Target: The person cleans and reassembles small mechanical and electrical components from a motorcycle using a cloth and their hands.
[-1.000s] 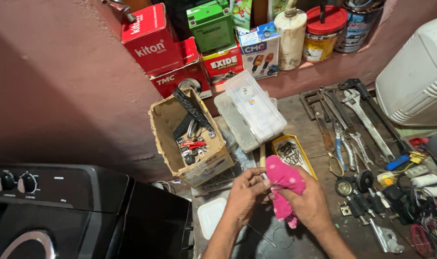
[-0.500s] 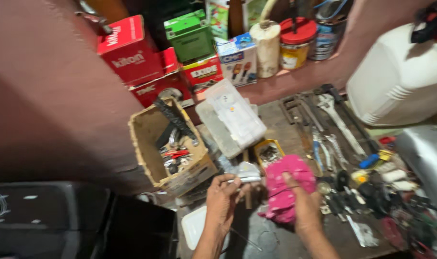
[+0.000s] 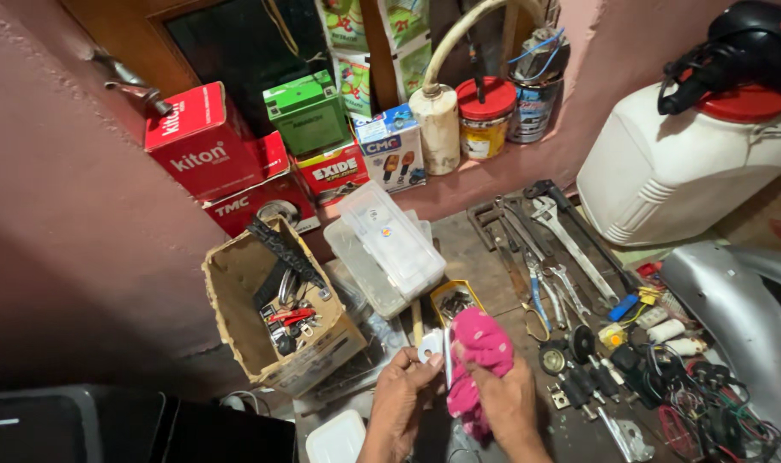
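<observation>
Pink cloth in right hand, beside left hand

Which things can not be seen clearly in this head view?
- Small white part in left hand: too small to identify.
- Right hand: palm hidden under the pink cloth.
- Cardboard box: contents tangled, too small.
- Both forearms: cut off by the bottom edge.

It was a repair workshop. Spanners and pliers lay spread in the middle right of the frame, wiring and small parts filled the lower right, a cardboard box of spares sat centre left, and paint tins lined the top ledge.
</observation>
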